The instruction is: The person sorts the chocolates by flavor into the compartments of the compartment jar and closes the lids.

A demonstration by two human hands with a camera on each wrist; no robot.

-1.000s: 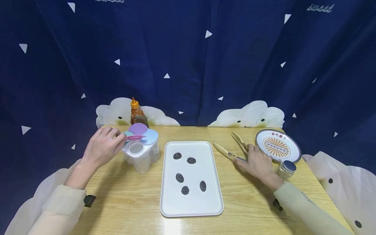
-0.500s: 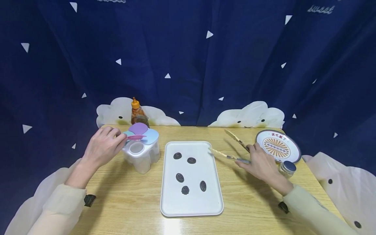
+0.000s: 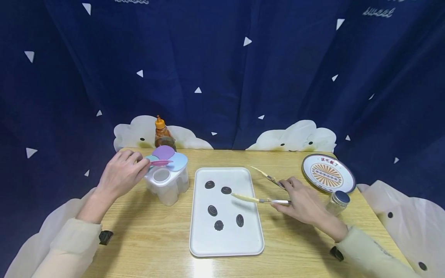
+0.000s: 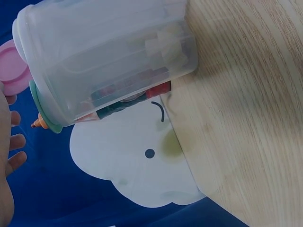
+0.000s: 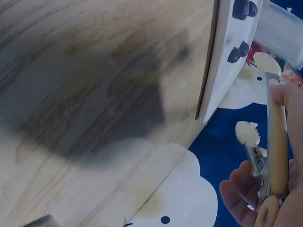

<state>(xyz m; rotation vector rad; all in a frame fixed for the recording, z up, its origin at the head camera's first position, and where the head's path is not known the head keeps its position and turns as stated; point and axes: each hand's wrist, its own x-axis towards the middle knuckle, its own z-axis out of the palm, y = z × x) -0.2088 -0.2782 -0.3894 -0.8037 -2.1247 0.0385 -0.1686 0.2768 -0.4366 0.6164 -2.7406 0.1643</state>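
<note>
My left hand (image 3: 123, 173) pinches the raised pink lid (image 3: 160, 163) of a translucent container (image 3: 168, 190). Its round opening shows below the lid, and purple, blue and green lids cover the other sections. In the left wrist view the pink lid (image 4: 13, 68) tilts away from the container's top. My right hand (image 3: 306, 202) grips a pair of tongs (image 3: 248, 198) with cream tips spread apart. One tip overlaps the white tray (image 3: 226, 245) close to a dark oval chocolate (image 3: 226, 190); the other points past the tray's far right corner. Several dark moulded chocolates lie on the tray.
A sauce bottle (image 3: 162, 133) with an orange cap stands behind the container. To the right are an oval patterned plate (image 3: 342, 172) and a small jar (image 3: 337, 204) with a dark lid. A dark blue curtain (image 3: 222, 58) hangs behind the wooden table (image 3: 146, 239).
The tongs in my right hand have swung left, and one tip has come over the tray. My left hand and the pink lid have stayed in place.
</note>
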